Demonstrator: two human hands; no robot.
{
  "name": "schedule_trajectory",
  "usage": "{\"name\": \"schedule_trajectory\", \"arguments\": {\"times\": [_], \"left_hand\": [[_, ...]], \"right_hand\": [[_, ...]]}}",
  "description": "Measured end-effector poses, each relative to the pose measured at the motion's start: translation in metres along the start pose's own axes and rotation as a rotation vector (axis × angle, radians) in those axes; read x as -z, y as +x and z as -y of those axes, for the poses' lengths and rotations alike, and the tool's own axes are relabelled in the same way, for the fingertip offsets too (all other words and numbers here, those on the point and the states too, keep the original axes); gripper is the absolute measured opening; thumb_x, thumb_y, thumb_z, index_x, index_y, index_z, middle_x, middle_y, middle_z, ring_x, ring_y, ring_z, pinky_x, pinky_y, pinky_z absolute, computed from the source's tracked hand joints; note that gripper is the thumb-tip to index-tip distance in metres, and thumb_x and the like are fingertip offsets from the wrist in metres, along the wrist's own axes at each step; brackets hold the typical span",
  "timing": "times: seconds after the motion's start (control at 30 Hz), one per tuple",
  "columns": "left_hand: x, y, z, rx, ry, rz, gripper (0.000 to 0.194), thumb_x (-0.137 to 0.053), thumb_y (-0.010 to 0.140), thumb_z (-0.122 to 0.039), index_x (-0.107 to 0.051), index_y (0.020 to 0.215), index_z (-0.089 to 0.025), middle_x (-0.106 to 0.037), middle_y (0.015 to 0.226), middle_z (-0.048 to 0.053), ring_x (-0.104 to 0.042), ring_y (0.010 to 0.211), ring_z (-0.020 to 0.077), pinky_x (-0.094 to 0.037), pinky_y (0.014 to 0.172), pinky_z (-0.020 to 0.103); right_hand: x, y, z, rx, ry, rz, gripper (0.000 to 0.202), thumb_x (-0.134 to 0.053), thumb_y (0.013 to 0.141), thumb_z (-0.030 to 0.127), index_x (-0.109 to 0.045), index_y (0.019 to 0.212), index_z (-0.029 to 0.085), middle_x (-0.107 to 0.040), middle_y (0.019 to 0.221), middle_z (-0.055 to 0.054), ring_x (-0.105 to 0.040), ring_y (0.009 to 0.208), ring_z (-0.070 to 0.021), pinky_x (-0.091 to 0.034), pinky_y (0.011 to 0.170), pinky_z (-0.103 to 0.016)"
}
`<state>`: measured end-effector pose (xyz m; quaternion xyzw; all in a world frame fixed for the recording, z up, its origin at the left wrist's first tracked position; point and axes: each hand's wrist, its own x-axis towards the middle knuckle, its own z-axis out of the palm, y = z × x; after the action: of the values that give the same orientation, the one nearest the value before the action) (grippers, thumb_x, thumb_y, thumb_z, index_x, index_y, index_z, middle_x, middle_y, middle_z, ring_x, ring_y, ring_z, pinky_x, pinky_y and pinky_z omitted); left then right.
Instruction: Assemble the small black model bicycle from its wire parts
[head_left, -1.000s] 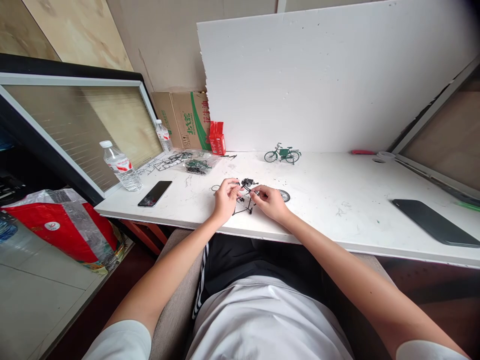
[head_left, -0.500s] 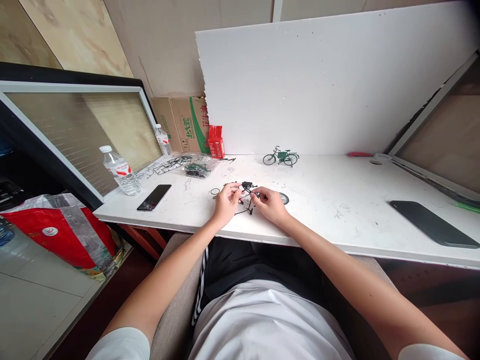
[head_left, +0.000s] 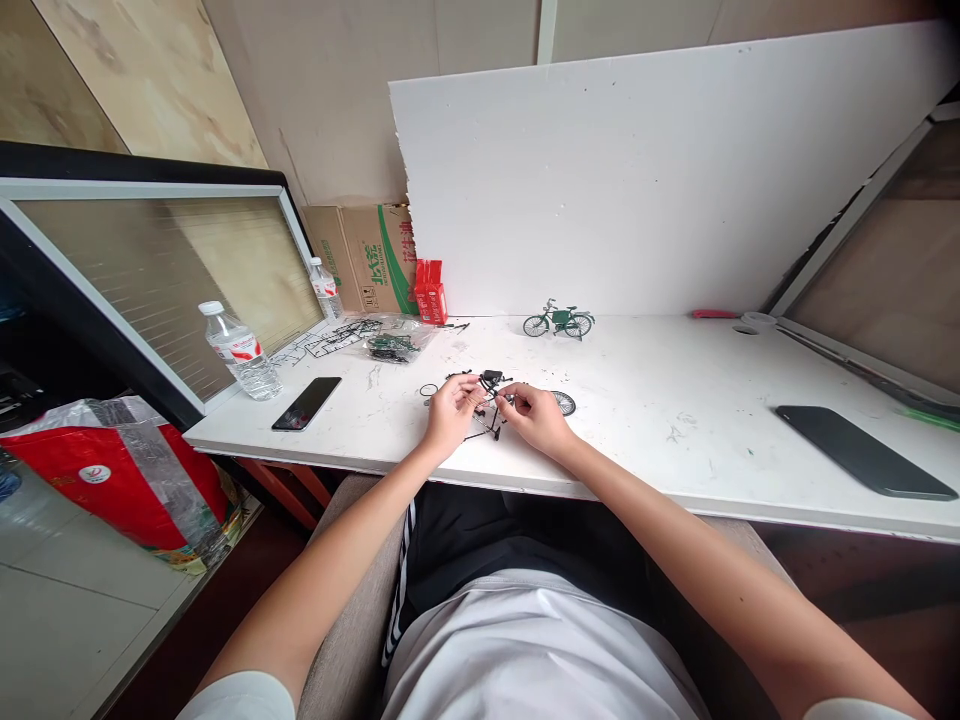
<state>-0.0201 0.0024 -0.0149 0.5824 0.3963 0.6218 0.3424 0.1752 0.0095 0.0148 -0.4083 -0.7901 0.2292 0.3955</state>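
A white, scuffed table carries everything. Just right of the grip lies a small loose wheel; just left, a thin ring. Beyond the grip stands a green toy bicycle. Far left lie a black phone, a water bottle and a bag of parts. Far right lies a dark tablet.
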Motion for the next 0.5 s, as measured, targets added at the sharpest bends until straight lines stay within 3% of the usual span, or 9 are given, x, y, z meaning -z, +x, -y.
{"name": "schedule_trajectory", "arguments": {"times": [0.5], "left_hand": [[0.0000, 0.0001, -0.0043, -0.046, -0.037, 0.016, 0.047, -0.074, 0.094, -0.050, -0.060, 0.125, -0.017, -0.072, 0.101, 0.010, -0.076, 0.092, 0.0199, -0.062, 0.091, 0.036]], "right_hand": [[-0.0011, 0.0002, -0.0014, 0.012, -0.014, -0.005, 0.032, -0.057, 0.098, 0.045, -0.076, 0.102, 0.019, -0.070, 0.073, -0.003, -0.051, 0.060, -0.0174, -0.039, 0.063, -0.031]]}}
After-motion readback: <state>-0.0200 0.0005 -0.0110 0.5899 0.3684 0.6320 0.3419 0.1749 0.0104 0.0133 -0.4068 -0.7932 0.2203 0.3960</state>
